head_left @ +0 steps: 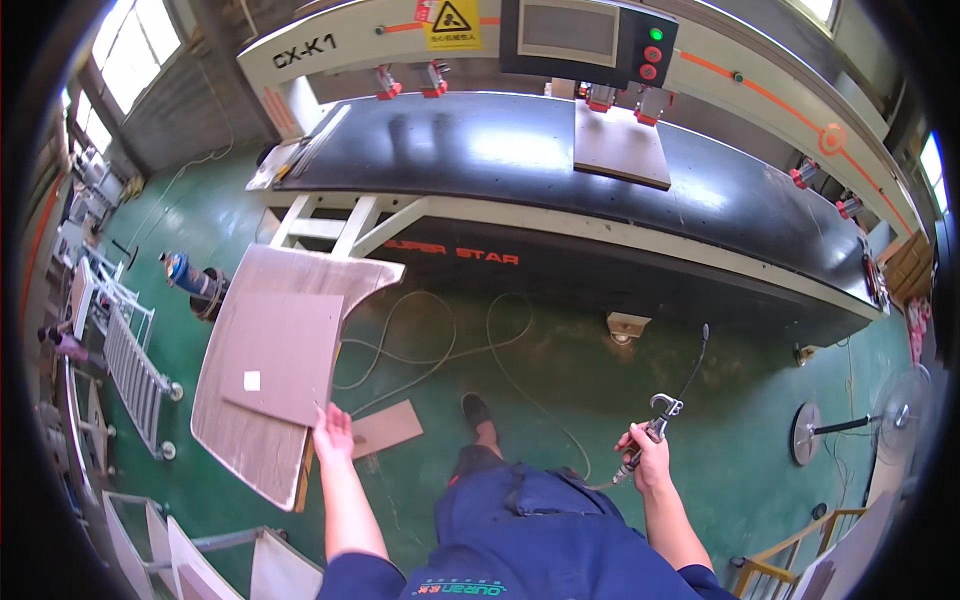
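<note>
left hand rests flat, fingers apart, on a smooth rectangular wood panel with a small white label; right hand is clamped on a metal air blow gun.

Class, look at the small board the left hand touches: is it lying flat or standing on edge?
Flat. The small board lies face-up on the larger panel, the left hand at its corner.
</note>
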The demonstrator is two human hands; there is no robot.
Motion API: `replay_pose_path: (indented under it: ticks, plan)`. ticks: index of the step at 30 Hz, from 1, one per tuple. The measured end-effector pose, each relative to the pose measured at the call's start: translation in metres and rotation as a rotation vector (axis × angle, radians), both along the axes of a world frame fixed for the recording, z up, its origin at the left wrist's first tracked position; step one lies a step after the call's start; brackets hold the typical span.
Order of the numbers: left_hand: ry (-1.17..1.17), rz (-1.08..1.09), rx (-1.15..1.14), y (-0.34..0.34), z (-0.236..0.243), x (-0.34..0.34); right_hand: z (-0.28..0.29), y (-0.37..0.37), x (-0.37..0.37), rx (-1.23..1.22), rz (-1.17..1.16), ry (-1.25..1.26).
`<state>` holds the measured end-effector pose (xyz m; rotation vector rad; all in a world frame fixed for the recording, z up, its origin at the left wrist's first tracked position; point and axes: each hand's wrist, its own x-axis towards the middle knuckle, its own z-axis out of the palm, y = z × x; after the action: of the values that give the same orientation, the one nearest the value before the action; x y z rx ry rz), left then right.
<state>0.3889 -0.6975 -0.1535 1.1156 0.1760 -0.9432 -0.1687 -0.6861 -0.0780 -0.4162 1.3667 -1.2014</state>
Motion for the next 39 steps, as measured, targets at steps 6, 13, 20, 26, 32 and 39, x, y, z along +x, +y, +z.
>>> replay_pose_path:
  ticks: [6,13,20,26,32,39]
  plan:
    - [0.204,-0.25,-0.109,0.019,0.026,-0.044,-0.004,-0.065,0.028,0.026,-0.032,0.034]
    - [0.17,-0.101,-0.13,-0.028,0.051,-0.088,0.01,-0.182,0.074,0.025,0.17,0.097]
    - [0.071,-0.239,-0.15,-0.151,0.082,-0.086,0.025,-0.286,0.091,0.28,0.173,0.621]
    - [0.095,-0.409,-0.24,-0.306,0.076,-0.08,0.024,-0.317,0.048,0.419,0.339,0.715]
    - [0.15,-0.418,-0.211,-0.433,0.062,-0.085,0.003,-0.35,0.061,0.372,0.63,0.847]
    - [0.127,-0.372,-0.126,-0.528,0.041,-0.117,0.007,-0.387,0.041,0.38,0.755,0.663]
